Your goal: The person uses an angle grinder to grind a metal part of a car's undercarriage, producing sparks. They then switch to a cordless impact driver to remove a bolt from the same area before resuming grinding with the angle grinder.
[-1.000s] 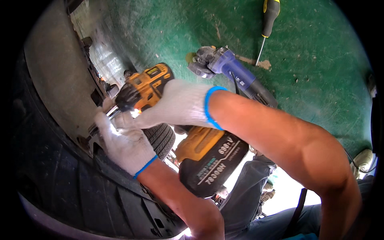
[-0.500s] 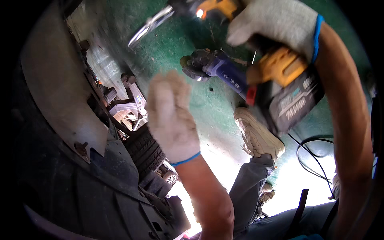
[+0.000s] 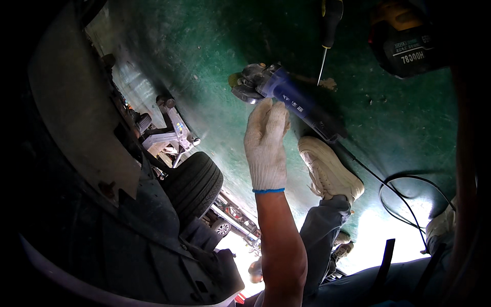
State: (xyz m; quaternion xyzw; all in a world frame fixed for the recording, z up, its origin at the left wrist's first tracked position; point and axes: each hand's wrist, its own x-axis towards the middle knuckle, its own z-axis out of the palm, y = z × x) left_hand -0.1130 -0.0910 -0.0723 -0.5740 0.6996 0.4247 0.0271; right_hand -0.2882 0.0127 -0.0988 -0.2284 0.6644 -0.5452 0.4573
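My left hand, in a white knit glove with a blue cuff, reaches up over the floor with nothing visible in it. Its fingers are stretched out and slightly bent, their tips right by the body of a blue angle grinder; whether they touch it I cannot tell. The grinder lies on the green floor, its disc end to the left. At the upper right is a cordless power tool with a black battery pack and orange housing, mostly in shadow. My right forearm runs dark along the right edge; the hand itself does not show.
A screwdriver with a black and yellow handle lies beyond the grinder. The grinder's black cable loops to the right. My shoe stands close by. Leftward are a vehicle's dark underside lining, a tyre and a floor jack.
My left hand has moved right to the grinder. The cordless tool has swung up and right, and my right hand has left the view. The screwdriver is now uncovered.
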